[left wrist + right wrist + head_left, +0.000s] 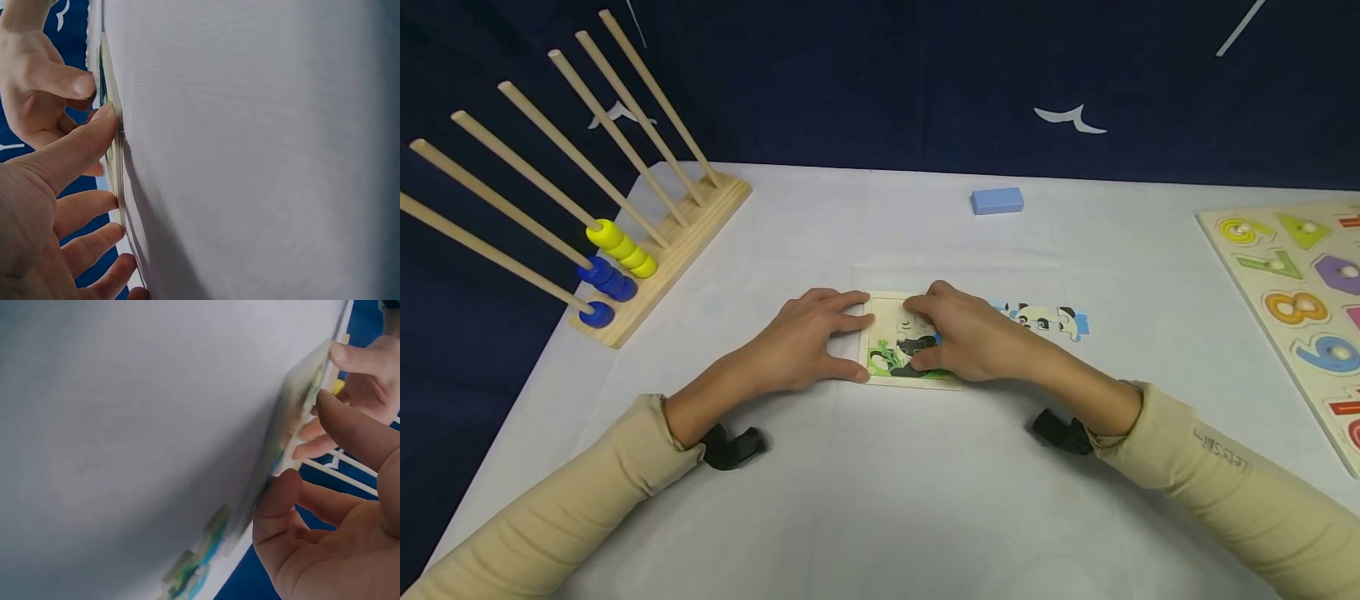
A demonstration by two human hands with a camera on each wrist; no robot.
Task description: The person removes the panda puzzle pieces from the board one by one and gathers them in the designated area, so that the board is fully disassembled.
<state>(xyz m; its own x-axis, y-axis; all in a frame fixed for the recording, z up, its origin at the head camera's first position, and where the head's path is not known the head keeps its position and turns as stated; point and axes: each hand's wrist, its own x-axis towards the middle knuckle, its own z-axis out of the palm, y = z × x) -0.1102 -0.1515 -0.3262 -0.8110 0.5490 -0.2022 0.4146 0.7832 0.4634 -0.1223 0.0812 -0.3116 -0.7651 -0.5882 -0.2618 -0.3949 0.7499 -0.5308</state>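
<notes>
A shallow wooden puzzle board [881,310] with a panda picture lies flat on the table. My left hand [801,342] touches its left side, thumb at the near corner and spread fingers along the edge. Over the board's right part is my right hand [977,333], its fingers curled. Its thumb and forefinger straddle a panda puzzle piece [913,342] low in the board; the hand hides part of the picture. In the right wrist view the thumb [337,415] and bent forefinger stand apart at the board. Loose panda pieces [1045,321] lie to the right, partly behind that hand.
A wooden abacus stand [662,258] with tall pegs and yellow and blue beads stands at the back left. A blue block [997,201] lies at the back. At the right edge is a board of numbers and shapes [1247,275]. Black straps [733,447] hang at both wrists.
</notes>
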